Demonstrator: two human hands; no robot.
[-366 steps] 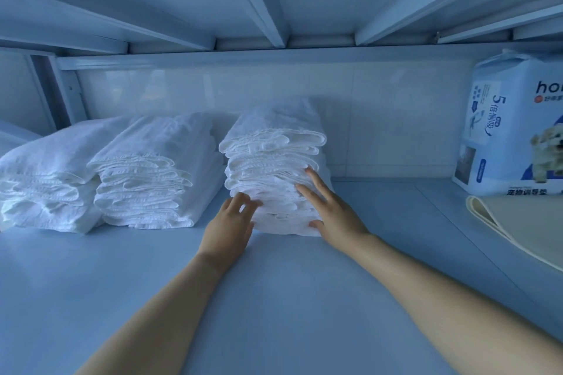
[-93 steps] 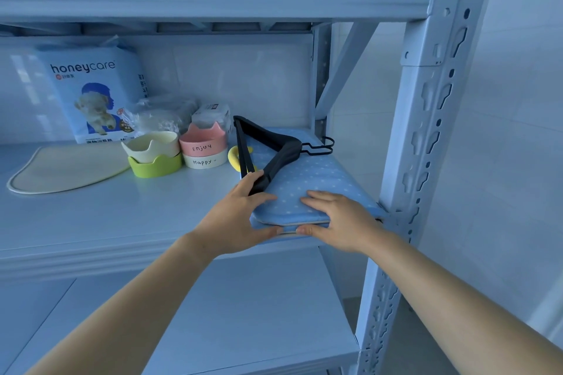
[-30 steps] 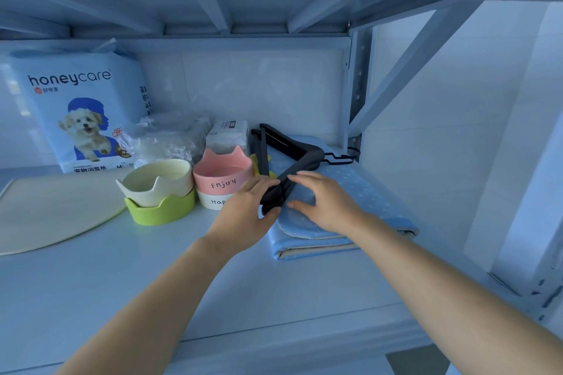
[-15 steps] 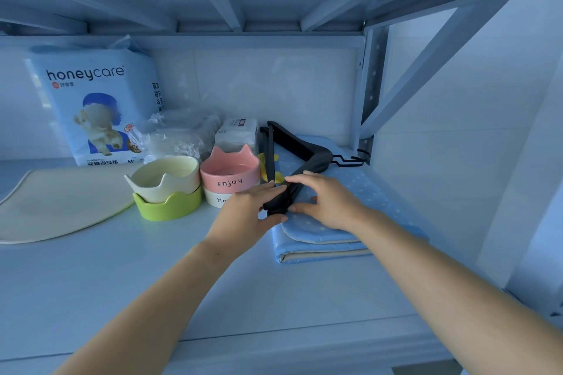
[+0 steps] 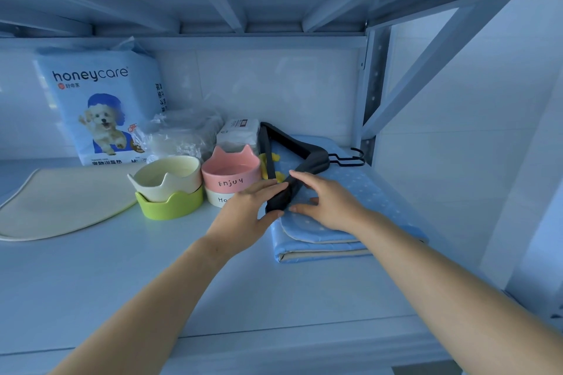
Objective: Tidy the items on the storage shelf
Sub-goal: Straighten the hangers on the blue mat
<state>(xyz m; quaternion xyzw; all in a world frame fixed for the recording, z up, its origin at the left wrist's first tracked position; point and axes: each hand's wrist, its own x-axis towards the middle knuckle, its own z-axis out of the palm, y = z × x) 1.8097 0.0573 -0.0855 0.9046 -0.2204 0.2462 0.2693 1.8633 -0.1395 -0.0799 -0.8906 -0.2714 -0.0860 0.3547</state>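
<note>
Black hangers (image 5: pixel 300 153) lie stacked on a folded blue dotted mat (image 5: pixel 359 192) at the right end of the shelf, with their hooks toward the rear upright. My left hand (image 5: pixel 246 213) holds the hangers' near end between thumb and fingers. From the other side, my right hand (image 5: pixel 330 201) rests on the mat with straight fingers. Its index finger and thumb touch that same end.
Left of the mat stand a pink bowl on a white one (image 5: pixel 232 174) and a cream bowl (image 5: pixel 167 177) in a green one (image 5: pixel 170 208). Behind are a white packet (image 5: pixel 240 133), a plastic bag (image 5: pixel 182 137) and a honeycare pack (image 5: pixel 100 106). A beige mat (image 5: pixel 61 201) lies far left. The steel upright (image 5: pixel 372 94) bounds the right.
Both hands have stayed at the hangers' near end over the last second, with the hangers barely shifting. Three seconds ago the hands held the blue mat at the shelf's front edge.
</note>
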